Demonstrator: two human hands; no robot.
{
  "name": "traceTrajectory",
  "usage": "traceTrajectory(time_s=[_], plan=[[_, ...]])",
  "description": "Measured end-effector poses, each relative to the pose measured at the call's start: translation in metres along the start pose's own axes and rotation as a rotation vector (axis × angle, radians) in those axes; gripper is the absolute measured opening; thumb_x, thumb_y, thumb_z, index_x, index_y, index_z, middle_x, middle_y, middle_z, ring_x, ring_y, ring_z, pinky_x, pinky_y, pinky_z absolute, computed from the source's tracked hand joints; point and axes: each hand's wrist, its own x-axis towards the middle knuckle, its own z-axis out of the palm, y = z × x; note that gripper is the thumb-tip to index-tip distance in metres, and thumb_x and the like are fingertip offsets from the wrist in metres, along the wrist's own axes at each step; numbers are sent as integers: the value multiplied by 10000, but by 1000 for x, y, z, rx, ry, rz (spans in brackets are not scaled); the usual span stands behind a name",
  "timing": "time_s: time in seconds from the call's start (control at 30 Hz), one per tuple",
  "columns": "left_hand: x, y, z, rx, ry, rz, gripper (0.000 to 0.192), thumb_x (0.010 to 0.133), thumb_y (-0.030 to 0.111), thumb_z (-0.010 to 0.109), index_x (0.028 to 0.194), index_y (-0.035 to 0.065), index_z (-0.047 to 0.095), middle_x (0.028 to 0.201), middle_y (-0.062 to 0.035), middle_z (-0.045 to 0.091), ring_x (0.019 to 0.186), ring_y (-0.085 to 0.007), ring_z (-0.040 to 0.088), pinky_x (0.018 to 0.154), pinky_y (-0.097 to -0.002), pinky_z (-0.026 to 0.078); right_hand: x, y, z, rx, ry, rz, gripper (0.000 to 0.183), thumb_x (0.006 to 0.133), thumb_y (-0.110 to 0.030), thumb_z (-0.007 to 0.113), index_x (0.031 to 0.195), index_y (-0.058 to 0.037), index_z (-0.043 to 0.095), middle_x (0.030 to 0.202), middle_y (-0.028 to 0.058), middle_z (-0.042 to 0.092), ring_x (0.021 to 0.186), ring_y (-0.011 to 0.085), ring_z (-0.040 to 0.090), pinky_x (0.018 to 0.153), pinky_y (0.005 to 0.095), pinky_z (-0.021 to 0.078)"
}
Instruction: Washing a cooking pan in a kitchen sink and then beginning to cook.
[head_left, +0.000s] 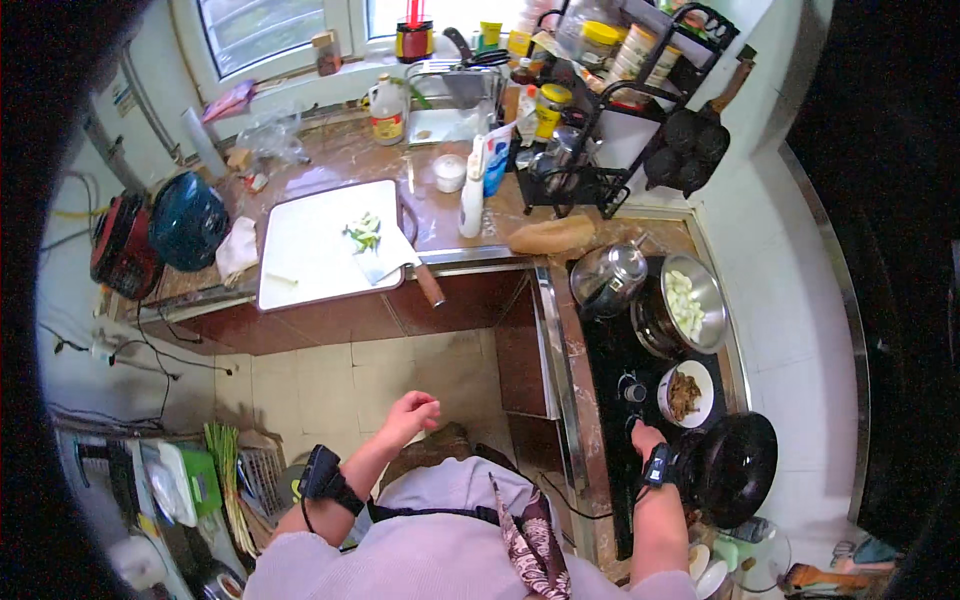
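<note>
My right hand (647, 440) reaches over the black gas stove (611, 487), its fingers on a front control knob (634, 421). A second stove knob (636, 393) sits just beyond it. Past the knobs stands a white bowl (705, 416) of brown cooked food. My left hand (412, 412) hangs in the air before my body, loosely curled with nothing in it. To the right of my right hand a black wok (735, 472) rests on the stove. Farther back, a steel bowl (716, 300) of pale green chopped vegetable sits atop a dark pot (649, 326).
A white cutting board (307, 232) bears chopped greens (365, 232) and a cleaver (427, 283), whose handle juts past the counter edge. A glass-lidded pot (611, 277) occupies the stove's far left. Leeks or scallions (225, 465) stand at lower left. A black rack (637, 90) holds jars.
</note>
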Motion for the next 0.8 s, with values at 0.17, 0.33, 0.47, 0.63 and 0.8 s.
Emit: traceTrajectory(time_s=[0.17, 0.33, 0.47, 0.63, 0.8], plan=[[7, -5, 31, 82, -80, 12, 275, 807, 194, 566, 983, -3, 494, 865, -67, 549, 736, -129, 534, 638, -246, 446, -38, -28, -1, 227, 315, 227, 578, 861, -446, 329, 1058, 71, 493, 949, 205, 594, 898, 325, 585, 748, 434, 468], [8, 1, 64, 118, -171, -21, 279, 815, 211, 555, 995, 6, 495, 873, -61, 551, 731, -128, 530, 643, -258, 444, -63, -39, -15, 345, 252, 288, 707, 844, -492, 342, 1189, 124, 301, 1138, 265, 480, 1033, 391, 500, 842, 469, 411], [21, -8, 78, 201, -243, 11, 290, 819, 238, 548, 1008, 24, 499, 888, -59, 551, 730, -121, 529, 639, -259, 434, -76, -38, -16, 353, 292, 239, 686, 847, -482, 358, 1156, 128, 310, 1069, 266, 524, 990, 392, 527, 826, 479, 415], [30, -15, 93, 211, -297, 46, 319, 816, 274, 547, 999, 18, 502, 862, -47, 556, 722, -119, 532, 662, -264, 432, -80, -36, -13, 352, 327, 237, 590, 838, -468, 417, 1031, 86, 357, 988, 239, 568, 916, 370, 567, 755, 444, 438], [32, -21, 95, 163, -306, 45, 309, 817, 267, 546, 989, 14, 502, 840, -51, 555, 711, -116, 529, 656, -261, 434, -79, -37, -13, 295, 329, 245, 599, 845, -471, 399, 1060, 86, 348, 1009, 235, 562, 946, 354, 558, 771, 432, 427]])
